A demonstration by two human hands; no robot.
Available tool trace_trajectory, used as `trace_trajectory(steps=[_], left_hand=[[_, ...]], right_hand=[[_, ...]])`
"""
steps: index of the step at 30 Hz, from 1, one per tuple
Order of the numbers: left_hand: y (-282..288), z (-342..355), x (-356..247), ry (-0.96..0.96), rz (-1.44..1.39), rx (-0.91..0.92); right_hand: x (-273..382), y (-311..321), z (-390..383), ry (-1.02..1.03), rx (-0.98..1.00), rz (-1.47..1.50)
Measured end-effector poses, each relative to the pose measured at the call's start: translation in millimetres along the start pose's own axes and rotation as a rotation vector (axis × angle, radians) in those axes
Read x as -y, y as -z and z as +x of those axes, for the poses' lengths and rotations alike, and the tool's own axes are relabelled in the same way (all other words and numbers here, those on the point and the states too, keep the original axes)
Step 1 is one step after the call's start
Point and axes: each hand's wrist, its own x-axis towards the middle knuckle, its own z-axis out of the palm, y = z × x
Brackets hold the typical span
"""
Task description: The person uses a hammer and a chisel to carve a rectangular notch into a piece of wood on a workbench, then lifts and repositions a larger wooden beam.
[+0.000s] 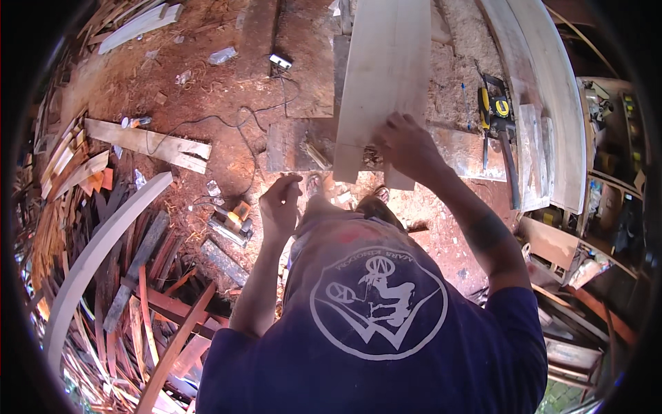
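Right hand [407, 146] spread, pressing flat on pale plank [383, 83] end, plank running away over the bench [462, 153]; left hand [279, 205] loosely curled, holding nothing, well apart; keep pressure even so plank stays put.

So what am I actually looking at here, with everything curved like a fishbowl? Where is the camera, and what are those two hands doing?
There is no machine here: a person wears a wide fisheye camera on the head, looking down, which bends straight edges near the rim. The dark blue shirt at the bottom is the person's own. The right hand presses on the near end of a pale wooden plank lying on a workbench strewn with sawdust. The left hand is raised and loosely curled; whether it holds anything small, I cannot tell. A yellow and black power tool lies on the bench to the right. Below, on the reddish dirt floor, lie a cable, another power tool and piled scrap wood.
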Motion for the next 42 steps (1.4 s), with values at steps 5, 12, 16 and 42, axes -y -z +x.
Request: trace_trajectory(steps=[5, 12, 16, 42], left_hand=[[10, 23, 34, 0.198, -0.215, 0.109], [-34, 98, 13, -0.074, -0.188, 0.252], [-85, 184, -19, 0.013, -0.129, 0.306], [-335, 86, -290, 0.336, -0.367, 0.687]], right_hand=[[-8, 20, -49, -0.705, -0.365, 0.274], [67, -30, -134, -1.304, -0.131, 0.742], [89, -50, -145, -1.096, -0.206, 0.622], [-83, 177, -262, -0.409, -0.604, 0.402]])
